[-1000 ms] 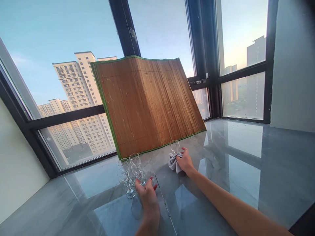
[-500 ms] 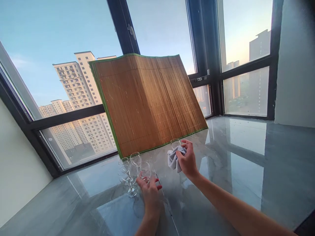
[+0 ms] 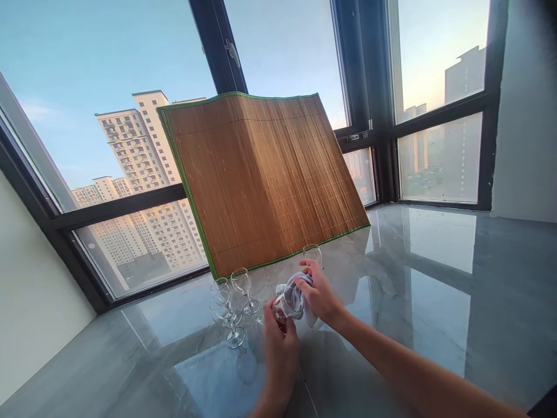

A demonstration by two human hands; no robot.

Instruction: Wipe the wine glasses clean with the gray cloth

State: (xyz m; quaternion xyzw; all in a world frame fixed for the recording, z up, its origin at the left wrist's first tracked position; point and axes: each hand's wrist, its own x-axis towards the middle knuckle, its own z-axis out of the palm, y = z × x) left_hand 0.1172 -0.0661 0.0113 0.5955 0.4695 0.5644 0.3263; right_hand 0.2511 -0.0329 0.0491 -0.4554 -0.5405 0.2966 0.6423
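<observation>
clear glass goblet (image 3: 282,307): lower centre of the frame, held tilted, its rim turned toward the grey cloth (image 3: 296,295).
left hand (image 3: 281,345): lower centre; thumb and fingers curled about the goblet, pinching it between them.
right hand (image 3: 321,295): just right of it; thumb and fingers bunched on the cloth, one finger reaching out above.
grey cloth: crumpled against the goblet's mouth; whether any of it lies inside the bowl is hard to tell, as folds and fingers overlap there.
standing glasses (image 3: 220,307): three, upright, grouped left of lower centre.
lone glass (image 3: 312,253): just behind the right hand, before the brown mat (image 3: 261,186).
wiping: the bowl is best steadied with light, even pressure while the cloth does the turning; a hard twist could strain rim or stem. a fold kept between fingertips and rim should spare smears, and working well apart from the standing glasses would lessen the risk of knocks.
</observation>
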